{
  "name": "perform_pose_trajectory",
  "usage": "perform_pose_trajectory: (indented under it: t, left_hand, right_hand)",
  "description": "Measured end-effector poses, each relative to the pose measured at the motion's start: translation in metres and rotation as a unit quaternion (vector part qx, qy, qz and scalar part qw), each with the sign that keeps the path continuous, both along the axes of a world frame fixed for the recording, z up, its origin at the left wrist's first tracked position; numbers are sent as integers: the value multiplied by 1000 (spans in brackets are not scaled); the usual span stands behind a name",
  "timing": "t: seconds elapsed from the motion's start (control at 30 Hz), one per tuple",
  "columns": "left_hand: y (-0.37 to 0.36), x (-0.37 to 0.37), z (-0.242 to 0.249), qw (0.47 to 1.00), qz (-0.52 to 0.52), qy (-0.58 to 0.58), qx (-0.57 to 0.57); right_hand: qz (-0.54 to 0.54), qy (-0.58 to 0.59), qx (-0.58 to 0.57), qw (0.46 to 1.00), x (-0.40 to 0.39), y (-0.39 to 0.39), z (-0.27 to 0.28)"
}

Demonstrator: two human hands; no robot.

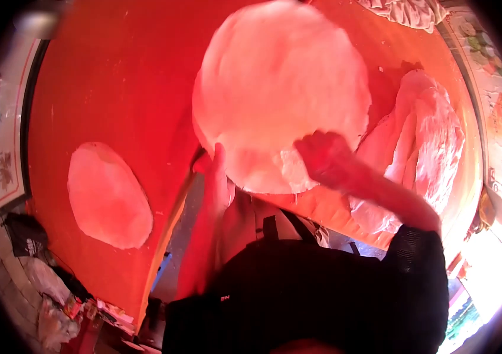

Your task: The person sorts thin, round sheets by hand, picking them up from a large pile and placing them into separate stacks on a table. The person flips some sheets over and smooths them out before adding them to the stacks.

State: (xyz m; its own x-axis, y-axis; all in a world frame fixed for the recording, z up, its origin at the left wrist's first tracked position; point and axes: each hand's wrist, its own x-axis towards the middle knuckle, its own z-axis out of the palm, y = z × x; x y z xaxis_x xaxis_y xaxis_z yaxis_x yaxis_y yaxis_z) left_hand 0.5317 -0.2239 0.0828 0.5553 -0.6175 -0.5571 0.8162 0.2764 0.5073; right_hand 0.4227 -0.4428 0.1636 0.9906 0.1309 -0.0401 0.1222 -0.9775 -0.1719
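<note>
A large, round, flat sheet of dough (280, 88) spreads in front of me, its near edge reaching the table's front edge. My left hand (215, 168) is at its lower left rim, thumb pointing up along the rim and the other fingers mostly hidden. Over the lower right part of the sheet, my right hand (321, 154) is closed with curled fingers pressed to the dough. A pale, uneven patch shows in the sheet just left of those fingers. To the right lies a folded heap of dough (425, 138), close beside my right forearm.
A smaller oval dough piece (109, 194) lies flat on the red-lit table (109, 88) at the left. Crumpled cloth (407, 12) sits at the far right corner. Printed panels (3, 130) stand along the sides. Bags (26, 233) and clutter are at the lower left.
</note>
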Motion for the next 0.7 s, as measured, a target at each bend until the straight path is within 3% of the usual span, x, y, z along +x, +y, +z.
perform_pose_trajectory:
  t: [0.03,0.13,0.23,0.33,0.43,0.5,0.53,0.6,0.7]
  left_hand:
    - [2,-1,-3,1000,14,0,-4]
    - [3,-3,-8,999,32,-7,-15]
    - [1,-3,10,999,7,-39,-31]
    - [2,-8,8,1000,-8,-20,10]
    - [1,-13,-8,998,17,9,-61]
    - [-10,-14,11,999,39,-10,-23]
    - [-3,-11,1,995,-4,-17,-102]
    - [-20,-6,56,987,99,42,-117]
    - [-3,-3,14,961,93,55,-253]
  right_hand:
    - [9,200,38,979,-12,14,-19]
    - [-32,53,125,990,-28,33,-21]
    - [-60,71,160,983,-35,41,-18]
    - [-77,-22,158,984,-37,52,-16]
    - [-110,52,126,985,-34,64,-17]
    - [-104,-10,95,990,-30,63,-31]
    - [-107,-35,94,989,-32,63,-41]
    - [-91,-42,105,989,-15,63,-23]
    - [-64,-4,164,984,11,63,20]
